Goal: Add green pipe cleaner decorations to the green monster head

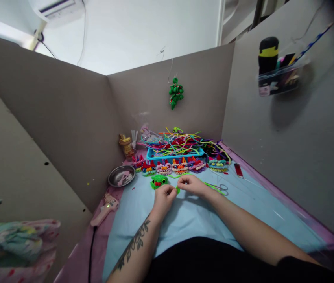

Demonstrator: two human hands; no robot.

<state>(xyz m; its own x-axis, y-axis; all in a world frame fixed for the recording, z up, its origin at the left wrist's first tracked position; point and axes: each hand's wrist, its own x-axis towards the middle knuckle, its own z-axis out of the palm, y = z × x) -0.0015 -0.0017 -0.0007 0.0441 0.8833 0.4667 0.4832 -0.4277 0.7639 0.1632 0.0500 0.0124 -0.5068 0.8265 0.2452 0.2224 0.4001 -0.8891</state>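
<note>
Over the blue cloth [196,218], my left hand [164,198] pinches a short bright-green pipe cleaner [178,190] between thumb and fingers. My right hand [192,184] is closed at the other side of the same piece, its fingertips pressed together. Most of the piece is hidden by the fingers. Just beyond my left hand sits a fuzzy green animal head [159,181] with round eyes and a red mouth. Scissors [221,188] lie to the right of my right hand, beside a strand of green pipe cleaner.
A blue tray [175,157] heaped with coloured pipe cleaners stands at the back. Several finished heads [180,166] line up before it. Left are a metal bowl [113,177] and a pink glue gun [104,212]. A green ornament [175,93] hangs from the grey partition [143,94].
</note>
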